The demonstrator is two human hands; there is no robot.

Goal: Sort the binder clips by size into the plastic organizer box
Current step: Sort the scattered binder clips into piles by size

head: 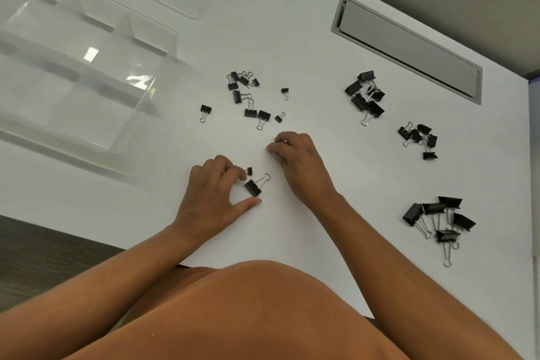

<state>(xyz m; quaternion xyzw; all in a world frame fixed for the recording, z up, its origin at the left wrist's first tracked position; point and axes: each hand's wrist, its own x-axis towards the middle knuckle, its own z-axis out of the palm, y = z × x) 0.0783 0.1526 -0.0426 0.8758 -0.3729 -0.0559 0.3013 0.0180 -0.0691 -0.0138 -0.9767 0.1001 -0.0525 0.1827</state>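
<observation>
Black binder clips lay in loose groups on the white table, right of the clear organizer box. The left hand curled around a medium clip, thumb and fingertip touching it. The right hand pinched a tiny clip.
</observation>
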